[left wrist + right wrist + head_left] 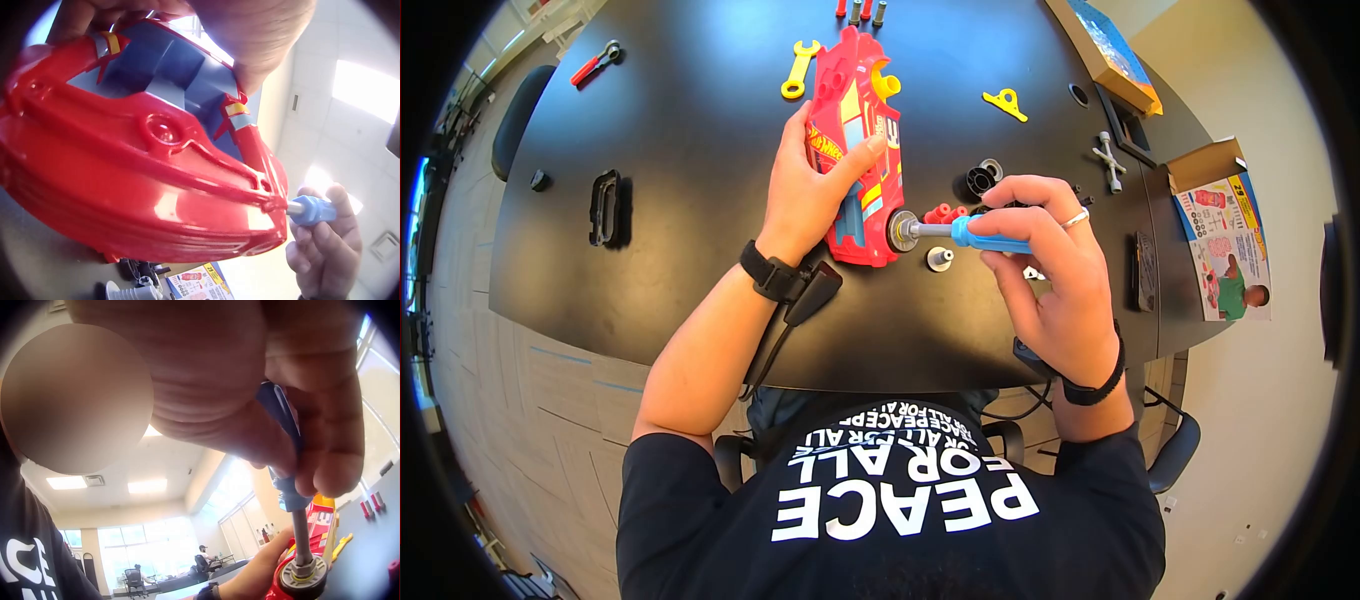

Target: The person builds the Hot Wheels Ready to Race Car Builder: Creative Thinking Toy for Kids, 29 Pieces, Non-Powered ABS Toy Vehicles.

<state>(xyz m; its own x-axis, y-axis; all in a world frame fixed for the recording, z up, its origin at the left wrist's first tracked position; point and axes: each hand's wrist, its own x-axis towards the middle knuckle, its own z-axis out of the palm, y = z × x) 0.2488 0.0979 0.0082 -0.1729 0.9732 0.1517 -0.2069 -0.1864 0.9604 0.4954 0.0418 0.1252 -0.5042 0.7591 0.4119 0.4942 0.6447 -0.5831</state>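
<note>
The left hand (815, 190) grips a red toy car body (855, 130) across its middle, holding it above the dark table. Between the thumb and fingers of the right hand (1055, 270) is a blue-handled screwdriver (990, 236), lying sideways in the head view. Its grey tip meets the centre of a wheel (902, 231) on the car's side at the near end. In the right wrist view the shaft (302, 537) reaches a hex piece in the wheel hub (304, 575). The left wrist view shows the car's red end (150, 181) up close, with the screwdriver (311, 210) at its side.
A yellow wrench (800, 70) lies beyond the car, a yellow part (1005, 104) to its right. Loose wheels (981, 180), red pieces and a grey-white part (940, 260) are near the right hand. Farther right are a grey cross wrench (1109, 162) and a printed box (1225, 240).
</note>
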